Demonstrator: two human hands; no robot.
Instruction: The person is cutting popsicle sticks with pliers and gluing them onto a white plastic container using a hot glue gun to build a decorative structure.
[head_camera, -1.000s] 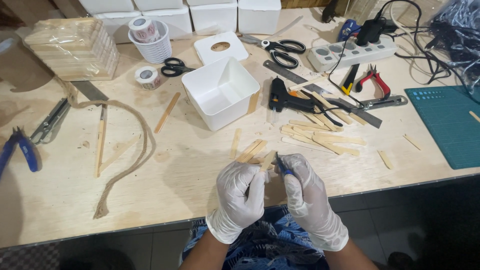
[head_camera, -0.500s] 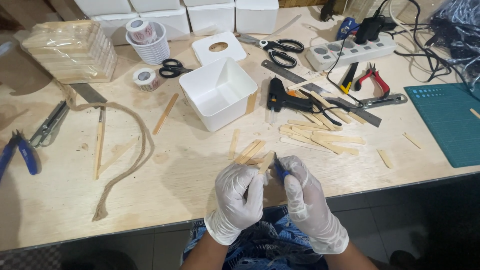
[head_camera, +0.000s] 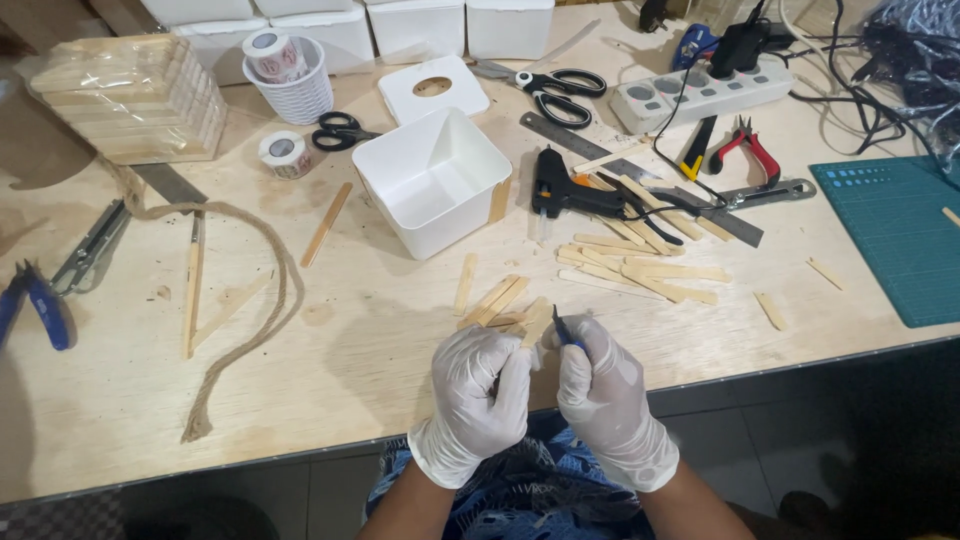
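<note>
Gloved hands trim a wooden stick at the counter's near edge.
The left hand (head_camera: 478, 390) curls its fingers around the wooden stick (head_camera: 537, 325), held just over the near edge; the right hand (head_camera: 603, 385) pinches a small dark-handled blade (head_camera: 563, 330) against it. Short, controlled strokes away from the holding fingers would work best, wrists close together, both hands touching, elbows tucked in.

gloved hands: 2 (head_camera: 478, 395) (head_camera: 605, 395) | scissors: 2, at 12 o'clock (head_camera: 545, 85) and 11 o'clock (head_camera: 340, 130) | tape rolls: 2 (head_camera: 273, 55) (head_camera: 283, 153) | glue gun: 1 (head_camera: 565, 190) | open white box: 1 (head_camera: 435, 180) | rope: 1 (head_camera: 265, 310)
</note>
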